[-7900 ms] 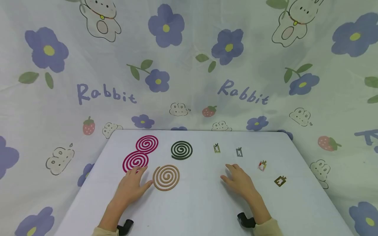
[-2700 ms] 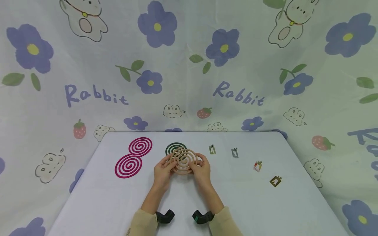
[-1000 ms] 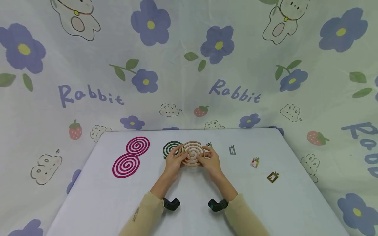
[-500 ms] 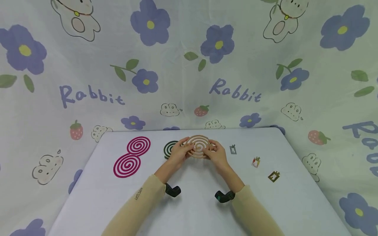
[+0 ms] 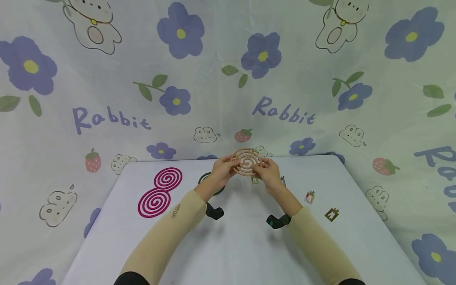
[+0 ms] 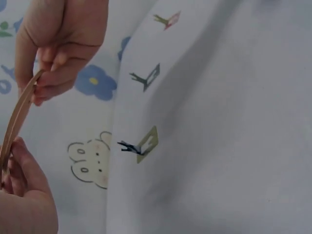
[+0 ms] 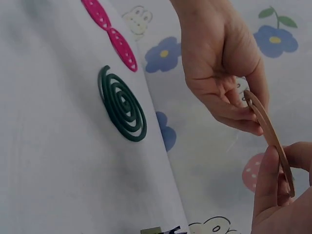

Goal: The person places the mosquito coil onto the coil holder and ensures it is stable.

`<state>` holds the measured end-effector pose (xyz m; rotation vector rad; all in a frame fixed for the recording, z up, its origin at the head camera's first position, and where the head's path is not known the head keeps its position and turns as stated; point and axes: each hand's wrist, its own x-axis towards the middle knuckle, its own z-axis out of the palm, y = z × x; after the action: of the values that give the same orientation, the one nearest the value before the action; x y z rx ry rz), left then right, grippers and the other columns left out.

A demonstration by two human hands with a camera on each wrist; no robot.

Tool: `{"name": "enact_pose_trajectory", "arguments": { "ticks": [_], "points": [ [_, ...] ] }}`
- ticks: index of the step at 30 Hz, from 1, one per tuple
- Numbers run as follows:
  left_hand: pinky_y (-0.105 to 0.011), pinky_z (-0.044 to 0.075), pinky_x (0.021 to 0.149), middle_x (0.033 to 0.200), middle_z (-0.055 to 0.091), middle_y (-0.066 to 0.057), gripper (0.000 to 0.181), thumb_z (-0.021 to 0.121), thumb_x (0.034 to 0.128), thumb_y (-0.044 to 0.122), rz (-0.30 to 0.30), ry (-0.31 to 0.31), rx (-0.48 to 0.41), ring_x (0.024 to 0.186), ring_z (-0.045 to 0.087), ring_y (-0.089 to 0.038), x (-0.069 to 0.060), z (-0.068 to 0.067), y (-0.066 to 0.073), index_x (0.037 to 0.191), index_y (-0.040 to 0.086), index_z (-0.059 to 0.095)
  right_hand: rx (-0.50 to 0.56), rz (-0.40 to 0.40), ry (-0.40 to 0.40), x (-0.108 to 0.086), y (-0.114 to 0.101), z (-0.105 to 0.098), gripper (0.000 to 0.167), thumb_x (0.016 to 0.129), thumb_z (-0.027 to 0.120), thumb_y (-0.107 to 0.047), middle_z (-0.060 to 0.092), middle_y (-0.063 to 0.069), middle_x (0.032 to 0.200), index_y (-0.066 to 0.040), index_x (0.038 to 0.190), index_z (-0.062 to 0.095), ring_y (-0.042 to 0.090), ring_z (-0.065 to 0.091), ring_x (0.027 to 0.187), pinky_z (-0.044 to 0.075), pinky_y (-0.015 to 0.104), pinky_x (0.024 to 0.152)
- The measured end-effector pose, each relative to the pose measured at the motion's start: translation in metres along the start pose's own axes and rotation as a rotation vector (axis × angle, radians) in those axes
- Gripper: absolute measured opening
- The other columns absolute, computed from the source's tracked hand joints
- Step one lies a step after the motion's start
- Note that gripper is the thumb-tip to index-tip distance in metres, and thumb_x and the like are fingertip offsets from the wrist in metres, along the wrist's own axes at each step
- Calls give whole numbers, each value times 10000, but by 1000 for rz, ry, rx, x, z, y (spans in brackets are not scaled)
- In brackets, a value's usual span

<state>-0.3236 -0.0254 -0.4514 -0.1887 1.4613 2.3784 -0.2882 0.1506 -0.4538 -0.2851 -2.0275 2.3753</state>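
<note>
A tan mosquito coil (image 5: 246, 161) is held up over the far edge of the table between both hands. My left hand (image 5: 223, 170) pinches its left side, and my right hand (image 5: 269, 174) pinches the right side, thumbs on the near face. Edge-on in the right wrist view, the tan coil (image 7: 275, 141) seems to have two thin layers. Under the left forearm lies a dark green coil (image 7: 111, 116), partly hidden in the head view. Two magenta coils (image 5: 168, 179) touch one another farther left.
Small metal coil stands lie on the right: a yellow-green one (image 5: 255, 180) below the held coil, a grey one (image 5: 283, 181) mostly behind the right wrist, a red-and-white one (image 5: 310, 197) and a brown one (image 5: 328, 215). A patterned cloth (image 5: 213, 79) hangs behind the white table (image 5: 242, 237).
Earlier the tan coil lay on the table near the left hand. Both hands have since gripped and lifted it, then carried it rightward and farther away.
</note>
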Motion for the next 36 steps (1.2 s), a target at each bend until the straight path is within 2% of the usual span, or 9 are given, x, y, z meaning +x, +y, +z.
{"name": "enact_pose_trajectory", "arguments": {
  "ticks": [4, 10, 14, 19, 23, 28, 31, 36],
  "points": [
    [-248, 548, 727, 958, 643, -89, 427, 678, 906, 44, -6, -3, 31, 756, 655, -126, 9, 7, 7, 1307, 18, 531, 11, 42, -32, 12, -11, -4, 416, 895, 686, -33, 613, 66, 901, 62, 1244, 480, 100, 638, 683, 550, 219, 654],
    [-277, 552, 706, 1001, 634, -105, 417, 679, 907, 57, -4, 27, 109, 764, 649, -147, 21, 15, 10, 1299, 33, 539, 4, 95, -62, 28, -22, -12, 455, 914, 667, -60, 594, 87, 995, 57, 1307, 470, 103, 635, 732, 549, 224, 707],
    [-291, 556, 670, 955, 641, -108, 391, 683, 907, 69, 22, 41, 168, 716, 642, -155, 26, 18, 7, 1274, 27, 556, -5, 123, -66, 33, -23, -16, 428, 924, 655, -75, 588, 68, 972, 47, 1294, 479, 96, 622, 721, 544, 214, 684],
    [-278, 550, 665, 945, 643, -87, 392, 692, 904, 90, 41, 59, 195, 717, 631, -139, 28, 17, 0, 1273, 42, 570, 78, 196, -94, 39, -14, -19, 311, 939, 646, -93, 597, 33, 895, -3, 1210, 522, 83, 601, 646, 523, 189, 603],
    [-262, 537, 643, 890, 646, -68, 406, 713, 881, 67, 39, 69, 161, 698, 624, -129, 30, 13, -10, 1263, 42, 576, 139, 251, -138, 42, -1, -21, 272, 949, 633, -92, 607, 7, 873, -23, 1197, 545, 79, 584, 627, 517, 189, 596],
    [-229, 523, 606, 819, 649, -49, 502, 728, 859, 32, 36, 36, 64, 659, 623, -105, 37, 15, -25, 1320, 29, 528, 155, 249, -103, 45, 12, -27, 195, 942, 636, -80, 608, 3, 828, -29, 1122, 577, 75, 574, 625, 507, 184, 584],
    [-210, 508, 570, 784, 643, -54, 530, 719, 864, 18, 32, 36, 17, 632, 612, -101, 39, 18, -35, 1344, 36, 495, 157, 247, -98, 46, 18, -30, 196, 943, 634, -84, 603, -4, 821, -30, 1120, 569, 67, 569, 628, 496, 181, 575],
    [-206, 500, 564, 766, 622, -42, 494, 702, 875, 13, 27, 51, 15, 630, 599, -90, 39, 21, -47, 1326, 42, 503, 158, 256, -84, 47, 25, -34, 251, 941, 637, -87, 615, -5, 821, -24, 1166, 546, 70, 592, 646, 502, 190, 577]
  ]
}}
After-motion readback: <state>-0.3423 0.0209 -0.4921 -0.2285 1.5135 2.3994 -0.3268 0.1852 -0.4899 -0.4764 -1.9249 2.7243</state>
